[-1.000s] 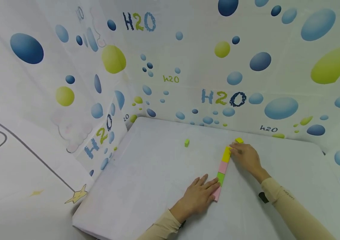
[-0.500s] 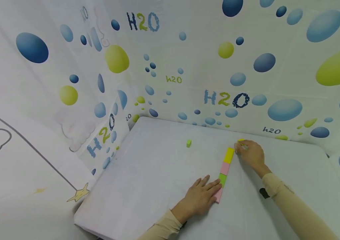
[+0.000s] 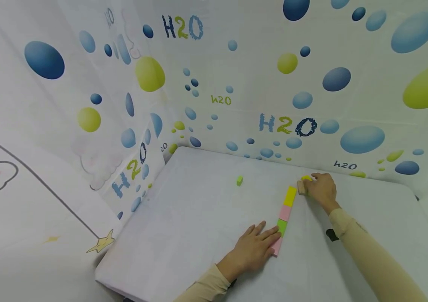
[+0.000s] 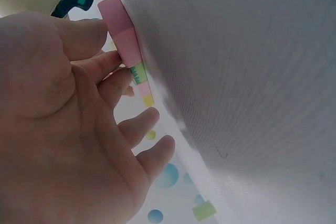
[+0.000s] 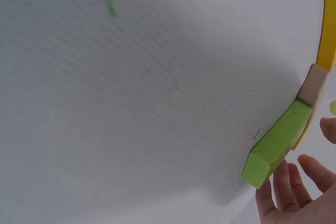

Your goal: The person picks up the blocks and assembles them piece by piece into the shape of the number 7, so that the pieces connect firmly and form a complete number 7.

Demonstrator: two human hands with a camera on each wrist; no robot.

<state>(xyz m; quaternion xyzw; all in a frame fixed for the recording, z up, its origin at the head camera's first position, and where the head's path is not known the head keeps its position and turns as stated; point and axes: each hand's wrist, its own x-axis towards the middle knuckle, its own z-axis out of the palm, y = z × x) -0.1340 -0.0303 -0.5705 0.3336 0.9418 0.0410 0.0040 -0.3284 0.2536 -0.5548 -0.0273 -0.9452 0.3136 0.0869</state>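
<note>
My left hand (image 3: 251,250) lies along the lower part of a straight row of blocks. Its fingertips touch the green block (image 3: 282,226) and the near pink block (image 3: 277,248); in the left wrist view its thumb rests at that pink block (image 4: 119,22). Further up the row come another pink block (image 3: 285,213) and a long yellow block (image 3: 290,196). My right hand (image 3: 322,191) is beside a tan block (image 3: 301,188) and another yellow block (image 3: 306,178). In the right wrist view its spread fingers reach behind a green block (image 5: 275,137), which the hand hides from the head view.
A lone small green block (image 3: 239,180) stands at the back of the white-covered table (image 3: 183,209). Behind the table hangs a white sheet (image 3: 244,75) printed with coloured drops. A dark strap piece (image 3: 332,235) shows under the right wrist.
My right hand has moved right, away from the far end of the row, and the tan block now shows beside its fingers. My left hand stays on the row; the head view has shifted slightly.
</note>
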